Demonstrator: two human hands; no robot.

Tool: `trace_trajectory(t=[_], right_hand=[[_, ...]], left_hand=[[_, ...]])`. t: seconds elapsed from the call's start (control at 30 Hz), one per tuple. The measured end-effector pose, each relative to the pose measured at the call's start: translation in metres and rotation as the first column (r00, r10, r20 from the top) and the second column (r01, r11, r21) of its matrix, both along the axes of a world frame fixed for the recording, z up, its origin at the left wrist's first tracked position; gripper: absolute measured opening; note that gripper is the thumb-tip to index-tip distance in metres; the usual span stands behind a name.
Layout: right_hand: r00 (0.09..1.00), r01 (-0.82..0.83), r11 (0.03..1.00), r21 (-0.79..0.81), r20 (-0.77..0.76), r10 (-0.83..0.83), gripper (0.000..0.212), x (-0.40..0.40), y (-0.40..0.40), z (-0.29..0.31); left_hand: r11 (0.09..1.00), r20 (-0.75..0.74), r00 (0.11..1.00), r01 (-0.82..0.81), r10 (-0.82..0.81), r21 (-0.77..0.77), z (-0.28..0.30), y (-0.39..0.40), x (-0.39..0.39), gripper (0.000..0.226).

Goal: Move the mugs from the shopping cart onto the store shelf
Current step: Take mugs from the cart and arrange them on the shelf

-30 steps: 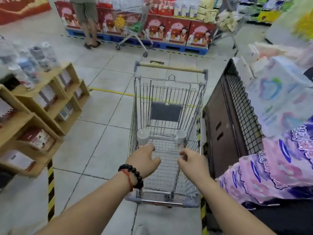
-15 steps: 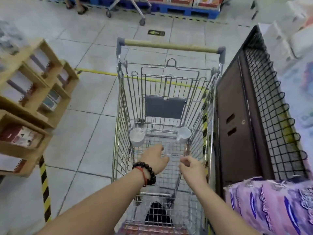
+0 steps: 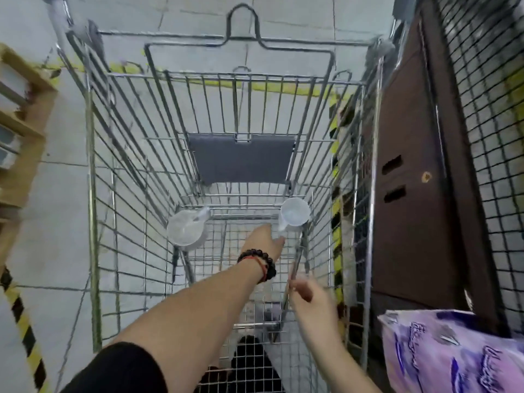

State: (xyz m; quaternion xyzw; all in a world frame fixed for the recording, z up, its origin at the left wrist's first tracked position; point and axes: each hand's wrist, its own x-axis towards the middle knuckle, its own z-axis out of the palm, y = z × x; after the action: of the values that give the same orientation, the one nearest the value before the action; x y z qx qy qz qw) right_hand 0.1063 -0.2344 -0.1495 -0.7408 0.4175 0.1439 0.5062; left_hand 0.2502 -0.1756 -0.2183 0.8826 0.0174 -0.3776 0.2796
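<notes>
Grey floor tiles are showing through the wire shopping cart (image 3: 93, 171), with a dark mesh rack (image 3: 482, 137) pressing close alongside. Two clear mugs (image 3: 185, 232) (image 3: 295, 214) are sitting deep inside. My left hand (image 3: 262, 241), fingers extended and holding nothing, is nearing the far mug's handle; my right hand (image 3: 307, 296) is hovering loosely curled, empty. I'm judging a fumbled pinch could topple it against the wire.

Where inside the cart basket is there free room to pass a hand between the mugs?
The open patch is the wire floor between the left mug and the right mug; the left hand already reaches into it. The near half of the basket floor looks bare too. The far corners, where each mug sits against the cart walls, are crowded.
</notes>
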Motion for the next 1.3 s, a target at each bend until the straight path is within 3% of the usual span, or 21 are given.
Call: trace_trajectory(t=[0.13,0.33,0.47,0.63,0.83,0.97,1.17,1.3], right_hand=[[0.995,0.093,0.994,0.055,-0.052,-0.09,0.02,-0.005,-0.002,-0.031],[0.981,0.186,0.978,0.091,-0.065,-0.18,0.016,-0.008,-0.005,-0.05],[0.97,0.234,0.97,0.069,-0.086,-0.228,0.016,-0.005,-0.002,-0.053],[0.972,0.229,0.971,0.06,-0.059,-0.226,0.017,0.015,0.008,-0.044],[0.997,-0.041,0.999,-0.008,-0.066,0.04,0.023,0.063,0.038,-0.058],[0.959,-0.279,0.957,-0.074,-0.064,0.275,0.029,0.105,0.062,-0.082],[0.746,-0.653,0.723,-0.226,-0.03,0.665,0.067,0.179,0.092,-0.123],[0.622,-0.777,0.593,-0.213,-0.117,0.774,0.086,0.213,0.1,-0.143]], left_hand=[[0.995,-0.013,0.998,-0.066,0.065,-0.07,-0.058,-0.018,0.013,0.061],[0.995,0.002,0.999,-0.037,0.038,-0.09,-0.113,-0.039,0.021,0.033],[0.993,0.052,0.999,-0.007,0.013,-0.122,-0.113,-0.032,0.016,0.021],[0.97,0.02,0.976,-0.212,0.215,-0.118,-0.088,0.026,-0.028,0.024],[0.895,-0.048,0.895,-0.446,0.444,-0.027,-0.068,0.121,-0.099,0.017],[0.858,-0.042,0.858,-0.508,0.511,0.069,-0.078,0.162,-0.121,0.024],[0.78,-0.087,0.776,-0.625,0.625,0.029,-0.081,0.176,-0.125,0.016],[0.784,-0.046,0.782,-0.619,0.621,0.055,-0.086,0.183,-0.128,0.016]])
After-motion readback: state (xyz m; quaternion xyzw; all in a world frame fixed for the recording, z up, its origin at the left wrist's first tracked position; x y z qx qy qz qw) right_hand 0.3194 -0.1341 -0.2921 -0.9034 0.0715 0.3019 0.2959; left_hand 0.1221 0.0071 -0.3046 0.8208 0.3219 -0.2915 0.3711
